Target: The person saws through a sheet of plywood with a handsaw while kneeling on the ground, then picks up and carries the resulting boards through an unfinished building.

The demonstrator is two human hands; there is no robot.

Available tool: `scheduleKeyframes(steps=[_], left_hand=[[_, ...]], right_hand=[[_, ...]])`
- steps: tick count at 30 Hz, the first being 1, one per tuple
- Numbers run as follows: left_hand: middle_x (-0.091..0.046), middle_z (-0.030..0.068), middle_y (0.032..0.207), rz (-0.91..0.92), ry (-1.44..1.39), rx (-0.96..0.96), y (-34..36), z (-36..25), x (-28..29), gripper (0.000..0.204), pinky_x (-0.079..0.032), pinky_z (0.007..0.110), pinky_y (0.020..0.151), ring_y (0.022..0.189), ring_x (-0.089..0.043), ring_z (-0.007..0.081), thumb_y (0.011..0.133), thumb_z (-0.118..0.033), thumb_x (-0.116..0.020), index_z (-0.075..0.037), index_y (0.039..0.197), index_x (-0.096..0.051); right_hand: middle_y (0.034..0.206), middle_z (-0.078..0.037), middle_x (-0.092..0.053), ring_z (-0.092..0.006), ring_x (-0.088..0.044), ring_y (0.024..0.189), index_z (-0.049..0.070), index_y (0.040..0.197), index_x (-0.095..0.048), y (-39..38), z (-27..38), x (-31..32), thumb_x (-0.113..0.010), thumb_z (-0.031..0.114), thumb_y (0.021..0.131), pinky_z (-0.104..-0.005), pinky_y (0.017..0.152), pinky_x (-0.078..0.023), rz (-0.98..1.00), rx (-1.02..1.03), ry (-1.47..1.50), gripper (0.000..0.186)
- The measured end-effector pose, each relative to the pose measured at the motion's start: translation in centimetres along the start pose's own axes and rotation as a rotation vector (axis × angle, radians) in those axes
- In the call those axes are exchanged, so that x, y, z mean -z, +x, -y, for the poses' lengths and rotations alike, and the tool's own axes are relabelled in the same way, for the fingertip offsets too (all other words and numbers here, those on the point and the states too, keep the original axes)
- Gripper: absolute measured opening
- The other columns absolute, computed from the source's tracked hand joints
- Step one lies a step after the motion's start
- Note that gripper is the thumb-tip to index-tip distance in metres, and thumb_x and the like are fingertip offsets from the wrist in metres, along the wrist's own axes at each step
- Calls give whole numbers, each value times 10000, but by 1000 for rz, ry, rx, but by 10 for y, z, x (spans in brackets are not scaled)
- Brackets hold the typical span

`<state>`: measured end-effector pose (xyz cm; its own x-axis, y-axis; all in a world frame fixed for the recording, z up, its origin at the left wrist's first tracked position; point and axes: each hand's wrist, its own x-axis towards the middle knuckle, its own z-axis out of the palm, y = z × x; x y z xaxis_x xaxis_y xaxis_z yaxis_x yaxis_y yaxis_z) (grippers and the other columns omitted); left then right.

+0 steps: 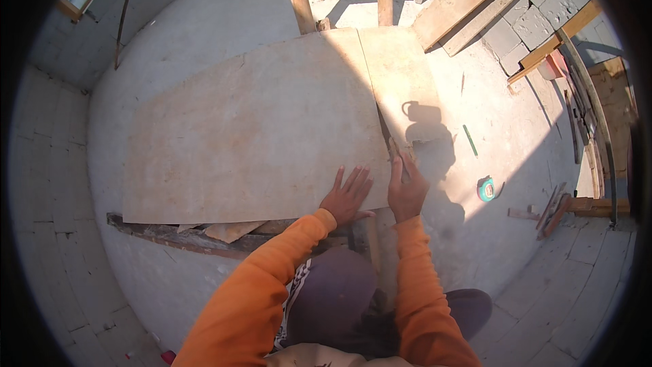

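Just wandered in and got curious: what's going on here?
A person in orange sleeves has their left hand spread on a large pale board. Their right hand is curled around a slim object, too unclear to name, where that board borders a narrower piece. A teal tape measure and a thin green stick lie on the floor to the right.

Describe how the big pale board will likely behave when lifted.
The board looks thin for its broad spread, so it will probably flex. Being flat and wide, it may feel awkward rather than heavy. The long slit near its right end could let that part sag or snap.
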<state>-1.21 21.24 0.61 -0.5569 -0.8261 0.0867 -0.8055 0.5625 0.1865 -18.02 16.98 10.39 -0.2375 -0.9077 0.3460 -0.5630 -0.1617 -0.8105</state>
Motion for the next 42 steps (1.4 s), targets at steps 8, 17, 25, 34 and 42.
scheduleKeyframes(steps=[8, 17, 25, 34, 42], left_hand=[[-282, 226, 1665, -6, 24, -6, -6, 2, -10, 933, -154, 680, 1233, 1564, -207, 397, 942, -699, -537, -11, 1557, -396], [-265, 241, 1669, -6, 30, -16, 1, -5, -16, 911, -142, 709, 1217, 1567, -186, 426, 959, -665, -546, 1, 1558, -382], [-272, 227, 1670, -6, 49, -8, -5, -3, -12, 879, -147, 711, 1217, 1562, -204, 422, 954, -626, -577, -4, 1549, -400], [-261, 226, 1678, -76, 33, -11, 7, -9, -13, 859, -161, 712, 1208, 1561, -215, 420, 974, -585, -579, 19, 1552, -380], [-234, 210, 1693, -1, -10, -32, 20, -8, -5, 857, -176, 668, 1225, 1570, -205, 390, 988, -583, -553, 19, 1565, -356]], right_hand=[[1178, -208, -646, -293, -648, 1058, -46, 1438, -541, -38, -3, 46, -653, 124, 988, -385, 939, -514, 81, -124, 26, 494], [1387, -255, -514, -434, -504, 1306, -30, 1442, -466, -231, -63, 15, -808, 275, 817, -498, 1083, -438, 367, -263, -257, 775], [1379, -236, -550, -436, -558, 1226, 1, 1453, -481, -204, -66, -17, -873, 374, 750, -504, 1022, -480, 462, -282, -426, 887], [1199, -216, -675, -407, -635, 1106, 3, 1338, -626, -194, -70, -5, -878, 345, 690, -489, 953, -523, 392, -250, -306, 775], [1186, -214, -693, -406, -640, 1159, 30, 1331, -640, -185, -70, 6, -862, 357, 732, -503, 978, -514, 451, -310, -242, 718]])
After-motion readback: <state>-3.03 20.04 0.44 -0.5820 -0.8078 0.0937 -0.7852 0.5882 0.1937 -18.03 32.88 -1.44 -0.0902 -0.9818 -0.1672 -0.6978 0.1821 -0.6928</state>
